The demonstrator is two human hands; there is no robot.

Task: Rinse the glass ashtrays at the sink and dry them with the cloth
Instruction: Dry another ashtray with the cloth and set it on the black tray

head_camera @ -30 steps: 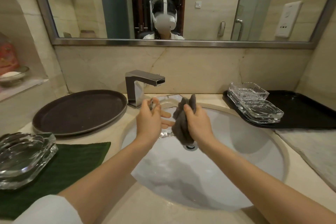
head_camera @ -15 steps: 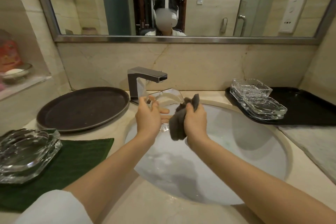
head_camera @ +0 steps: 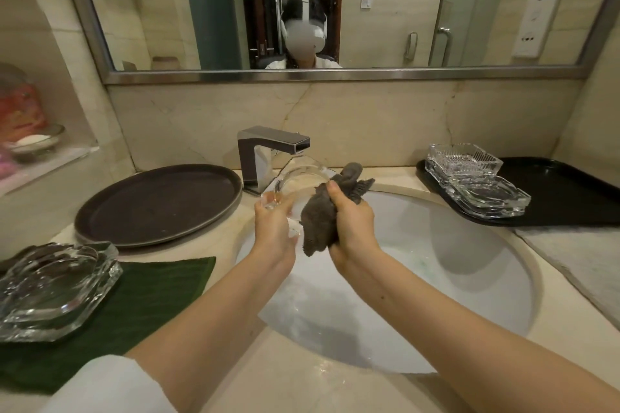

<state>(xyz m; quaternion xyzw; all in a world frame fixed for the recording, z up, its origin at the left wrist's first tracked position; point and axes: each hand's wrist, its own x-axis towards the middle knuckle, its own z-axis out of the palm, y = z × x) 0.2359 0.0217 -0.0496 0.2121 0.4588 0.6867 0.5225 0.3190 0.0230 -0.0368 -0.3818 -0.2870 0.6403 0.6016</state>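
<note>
Over a white sink (head_camera: 469, 278), the left hand (head_camera: 273, 233) gripped a clear glass ashtray (head_camera: 298, 178) tilted on edge below the faucet (head_camera: 268, 154), while the right hand (head_camera: 352, 221) was closed around a bunched grey cloth (head_camera: 318, 221) pressed against it. Another ashtray (head_camera: 50, 285) rested on a green mat (head_camera: 134, 305) on the desk at left. Two more (head_camera: 476, 178) sat on a black tray (head_camera: 570, 191) at right.
</note>
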